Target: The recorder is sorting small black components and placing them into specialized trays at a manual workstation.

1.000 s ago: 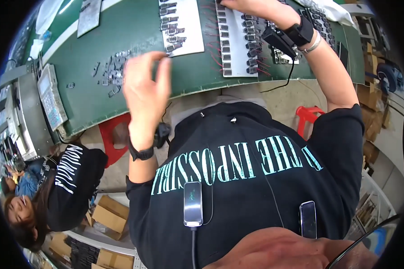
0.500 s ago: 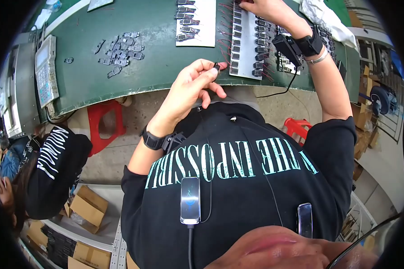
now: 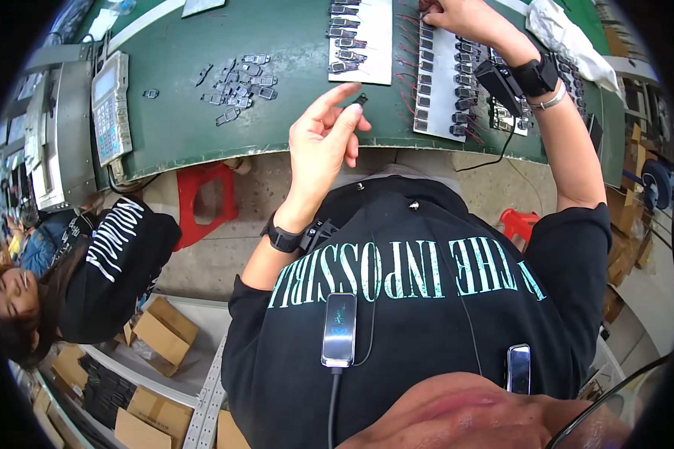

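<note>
My left hand [image 3: 323, 138] is raised over the table's near edge. Its thumb presses a small black part [image 3: 361, 99] against the fingers, while the index finger points outward. At the far end of a pale strip [image 3: 443, 90], my right hand [image 3: 460, 16] reaches down with thumb and fingertips pinched together. Whatever lies between those fingertips is hidden. Small black modules with thin red wires line both sides of this strip. To its left, a white board [image 3: 380, 56] carries a column of similar black modules [image 3: 344, 56].
Loose black housings [image 3: 240, 84] lie heaped on the green table [image 3: 165, 120]. A grey keypad device [image 3: 112, 108] stands at the left edge, and a white cloth [image 3: 565, 37] at the far right. Beside me sits another person [image 3: 105, 277]. A red stool [image 3: 210, 198] stands under the table.
The whole view has shifted, so the table appears farther right and lower. My left index finger has straightened, and that hand has moved a little left of the strip. My right hand remains at its far end.
</note>
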`<state>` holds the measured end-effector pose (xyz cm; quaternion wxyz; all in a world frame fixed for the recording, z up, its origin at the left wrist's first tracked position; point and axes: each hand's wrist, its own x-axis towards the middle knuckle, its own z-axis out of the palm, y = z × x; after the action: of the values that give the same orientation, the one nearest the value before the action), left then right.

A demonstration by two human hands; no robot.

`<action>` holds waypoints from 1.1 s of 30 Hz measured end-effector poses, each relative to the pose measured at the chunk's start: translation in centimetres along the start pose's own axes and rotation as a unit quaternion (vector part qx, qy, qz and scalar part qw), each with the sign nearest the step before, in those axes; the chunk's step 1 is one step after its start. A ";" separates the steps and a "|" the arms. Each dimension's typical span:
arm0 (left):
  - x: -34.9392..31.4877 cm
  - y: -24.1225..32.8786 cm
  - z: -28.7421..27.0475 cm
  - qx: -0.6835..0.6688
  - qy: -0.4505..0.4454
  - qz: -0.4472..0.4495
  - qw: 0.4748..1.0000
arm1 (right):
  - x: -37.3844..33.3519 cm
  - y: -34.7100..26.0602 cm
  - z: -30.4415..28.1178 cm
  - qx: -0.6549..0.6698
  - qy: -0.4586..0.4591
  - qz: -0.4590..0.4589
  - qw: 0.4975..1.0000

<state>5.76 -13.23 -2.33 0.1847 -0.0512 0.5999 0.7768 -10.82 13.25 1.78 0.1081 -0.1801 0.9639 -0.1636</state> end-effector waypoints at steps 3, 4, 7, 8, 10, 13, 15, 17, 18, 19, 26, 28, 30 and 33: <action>0.3 -0.2 -0.3 0.007 0.029 0.001 1.000 | -0.2 -0.5 0.1 -0.016 0.006 0.013 1.000; 0.3 -0.3 -0.3 0.009 0.027 0.002 1.000 | -0.4 -0.6 0.1 -0.023 0.007 0.018 1.000; 0.3 -1.0 -0.3 -0.003 0.011 0.023 1.000 | -1.3 -0.1 0.7 -0.009 0.072 -0.012 0.997; 0.2 -1.0 -0.2 -0.001 0.013 0.023 1.000 | -1.4 -0.8 0.7 0.000 0.101 -0.030 0.994; 0.1 -0.8 0.0 0.006 0.012 0.031 0.999 | -2.7 -2.0 -0.2 0.125 0.148 -0.014 0.981; 0.3 -0.2 -0.3 0.027 0.002 0.024 0.999 | -6.7 -4.0 -1.4 0.326 0.150 0.003 0.934; 0.3 0.4 -0.5 0.061 -0.010 0.001 0.998 | -9.2 -5.4 -1.0 0.405 0.105 0.001 0.908; 0.3 1.2 0.1 0.068 -0.021 0.008 0.997 | -11.4 -7.1 1.0 0.558 0.005 0.002 0.830; 0.2 1.6 0.5 0.076 -0.025 0.016 0.997 | -12.0 -8.0 1.7 0.556 0.009 0.008 0.831; 0.2 1.6 0.9 0.084 -0.029 0.024 0.996 | -12.4 -8.9 2.4 0.604 0.003 0.039 0.796; 1.2 0.8 2.5 0.045 -0.050 0.089 0.994 | -13.1 -8.9 6.3 0.694 0.058 0.075 0.714; 1.3 0.4 2.6 0.021 -0.057 0.107 0.992 | -13.2 -8.6 6.4 0.696 0.055 0.073 0.712; 1.4 0.2 2.1 0.076 -0.072 0.113 0.988 | -13.2 -8.5 6.4 0.697 0.051 0.071 0.712; 1.2 0.5 1.7 0.136 -0.092 0.115 0.980 | -13.1 -8.8 6.8 0.650 0.091 0.039 0.754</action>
<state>4.71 -11.45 -1.78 0.1538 0.1158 0.6819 0.7056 5.72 8.65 0.54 0.1171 -0.0127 0.6372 -0.7617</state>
